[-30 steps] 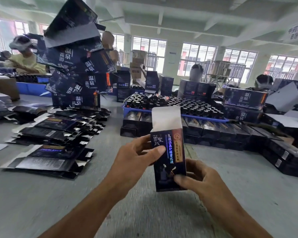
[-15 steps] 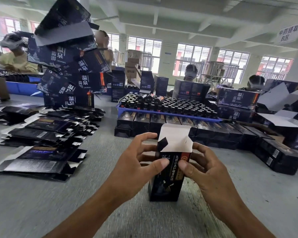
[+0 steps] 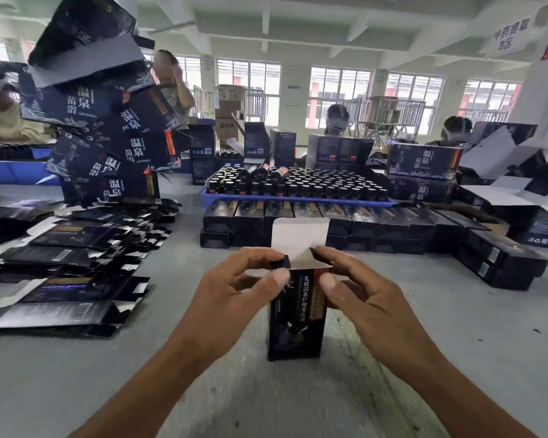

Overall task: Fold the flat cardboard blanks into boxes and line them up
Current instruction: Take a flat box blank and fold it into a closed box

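Fingertips of my left hand point(image 3: 234, 290) and right hand point(image 3: 366, 294) pinch the top of a dark printed cardboard box point(image 3: 296, 314) standing upright on the grey surface point(image 3: 440, 343), its white lid flap point(image 3: 299, 237) not yet tucked. Beyond, a row of finished dark boxes point(image 3: 345, 222) is lined up; stacked flat blanks point(image 3: 64, 267) remain at left.

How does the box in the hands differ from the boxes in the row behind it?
The box in the hands stands upright on the table, while the row of boxes lies flat on its sides. Its white top flap is up and open; the row's ends look closed. The left hand and right hand pinch its top corners; nothing touches the row. Both share dark printed cardboard with a gold strip.
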A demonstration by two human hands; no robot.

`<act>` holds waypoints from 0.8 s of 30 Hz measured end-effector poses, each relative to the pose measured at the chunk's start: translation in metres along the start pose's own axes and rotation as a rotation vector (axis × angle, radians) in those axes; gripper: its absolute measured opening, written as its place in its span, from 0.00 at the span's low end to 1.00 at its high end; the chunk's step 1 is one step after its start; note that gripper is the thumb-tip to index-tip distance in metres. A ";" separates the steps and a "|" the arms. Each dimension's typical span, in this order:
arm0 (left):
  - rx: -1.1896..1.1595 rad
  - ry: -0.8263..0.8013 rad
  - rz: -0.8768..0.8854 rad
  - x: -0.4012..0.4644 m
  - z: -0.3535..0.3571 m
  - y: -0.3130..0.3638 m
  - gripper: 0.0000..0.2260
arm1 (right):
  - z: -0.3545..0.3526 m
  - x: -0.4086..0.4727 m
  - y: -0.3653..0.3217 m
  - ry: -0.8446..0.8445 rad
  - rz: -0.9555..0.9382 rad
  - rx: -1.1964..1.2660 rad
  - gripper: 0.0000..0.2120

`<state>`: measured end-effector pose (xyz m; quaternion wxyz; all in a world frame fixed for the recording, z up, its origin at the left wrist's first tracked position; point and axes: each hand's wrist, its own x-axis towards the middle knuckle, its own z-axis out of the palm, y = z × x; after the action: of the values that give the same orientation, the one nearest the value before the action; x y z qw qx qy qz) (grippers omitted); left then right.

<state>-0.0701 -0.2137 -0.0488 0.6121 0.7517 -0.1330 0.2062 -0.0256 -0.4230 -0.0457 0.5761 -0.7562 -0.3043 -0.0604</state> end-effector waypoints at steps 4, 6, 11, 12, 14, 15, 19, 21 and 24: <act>-0.052 0.029 0.027 0.000 0.002 0.002 0.11 | 0.001 -0.002 -0.002 0.037 -0.042 0.060 0.18; -0.060 0.029 0.048 0.000 0.004 0.001 0.10 | 0.001 -0.003 -0.003 0.067 -0.084 0.094 0.17; -0.071 0.046 0.041 0.001 0.002 -0.001 0.10 | 0.001 -0.002 -0.003 0.124 -0.093 0.171 0.15; -0.064 0.048 0.043 0.001 0.002 -0.001 0.10 | 0.001 -0.001 -0.003 0.128 -0.088 0.162 0.16; -0.060 0.050 0.045 0.001 0.002 -0.001 0.09 | 0.001 -0.001 -0.003 0.120 -0.089 0.166 0.16; -0.060 0.048 0.042 0.001 0.002 -0.001 0.09 | 0.001 -0.002 -0.003 0.119 -0.092 0.184 0.16; -0.075 0.023 0.039 0.001 0.001 0.001 0.09 | 0.000 -0.004 -0.007 0.137 -0.090 0.184 0.17; -0.079 0.008 0.032 0.000 0.001 0.002 0.09 | 0.002 -0.004 -0.009 0.166 -0.106 0.151 0.16; -0.076 -0.010 0.033 -0.002 0.003 0.004 0.09 | 0.004 -0.004 -0.010 0.226 -0.138 0.132 0.12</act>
<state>-0.0734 -0.2174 -0.0467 0.6362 0.7266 -0.1561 0.2073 -0.0354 -0.4194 -0.0404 0.6498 -0.6823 -0.2919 -0.1644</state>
